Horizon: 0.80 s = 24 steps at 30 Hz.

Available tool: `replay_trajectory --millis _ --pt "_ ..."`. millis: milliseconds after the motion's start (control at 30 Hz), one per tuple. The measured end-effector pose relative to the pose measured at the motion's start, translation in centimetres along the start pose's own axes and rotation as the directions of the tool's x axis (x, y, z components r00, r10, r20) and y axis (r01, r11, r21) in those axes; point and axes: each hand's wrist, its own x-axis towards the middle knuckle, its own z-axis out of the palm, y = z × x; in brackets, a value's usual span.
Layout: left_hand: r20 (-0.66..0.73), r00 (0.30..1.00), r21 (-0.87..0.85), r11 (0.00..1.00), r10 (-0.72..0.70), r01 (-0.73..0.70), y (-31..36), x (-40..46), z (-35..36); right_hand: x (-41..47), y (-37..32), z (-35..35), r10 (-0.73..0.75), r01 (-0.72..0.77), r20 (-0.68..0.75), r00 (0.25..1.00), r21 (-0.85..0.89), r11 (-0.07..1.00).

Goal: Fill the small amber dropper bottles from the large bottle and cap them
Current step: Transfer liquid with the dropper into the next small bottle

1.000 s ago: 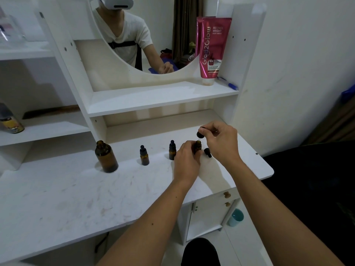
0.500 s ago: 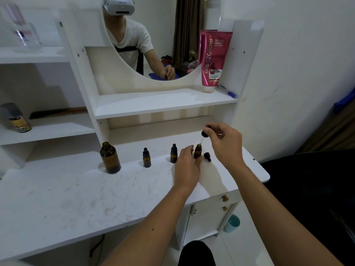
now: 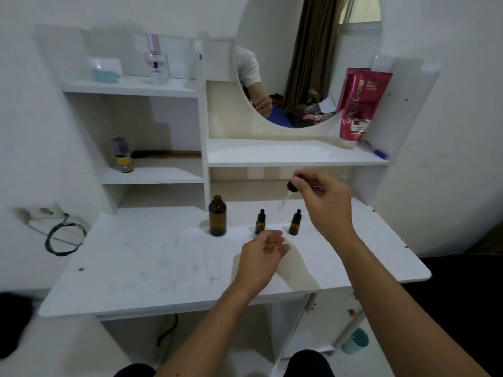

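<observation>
An uncapped large amber bottle (image 3: 217,216) stands on the white desk (image 3: 152,268). To its right are two small amber dropper bottles, one (image 3: 260,223) and another (image 3: 295,223), both with black caps on. My right hand (image 3: 325,202) pinches a black dropper cap with a glass pipette (image 3: 288,193), held in the air above and between the two small bottles, tip pointing down-left. My left hand (image 3: 262,257) hovers palm-up in front of the small bottles, fingers loosely apart, holding nothing. No third small bottle is visible; my right hand and wrist cover the desk there.
On the shelf above stand a pink tube (image 3: 359,104) and a blue pen (image 3: 374,151), under a round mirror (image 3: 307,50). A small can (image 3: 123,156) sits on the left shelf. A black cable (image 3: 64,238) hangs at the left, and a teal cup (image 3: 356,341) is on the floor.
My left hand has let go of the small bottle and drawn back toward me. My right hand has lifted the dropper up and to the left. The view has swung left.
</observation>
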Motion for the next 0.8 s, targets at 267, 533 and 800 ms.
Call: replay_trajectory --millis 267,533,800 --pt "-0.223 0.975 0.070 0.997 -0.009 0.025 -1.4 -0.9 -10.3 0.1 -3.5 7.2 -0.020 0.012 0.071 0.997 0.109 0.994" --pt "-0.306 0.952 0.096 0.993 -0.031 0.063 -2.1 2.0 -12.4 1.3 -5.0 10.0 0.020 -0.030 0.057 0.998 0.168 0.985" --pt "-0.280 0.960 0.115 0.992 -0.023 0.057 -2.5 3.5 -12.0 2.1 -4.7 11.5 0.037 -0.053 0.088 0.995 0.186 0.981"
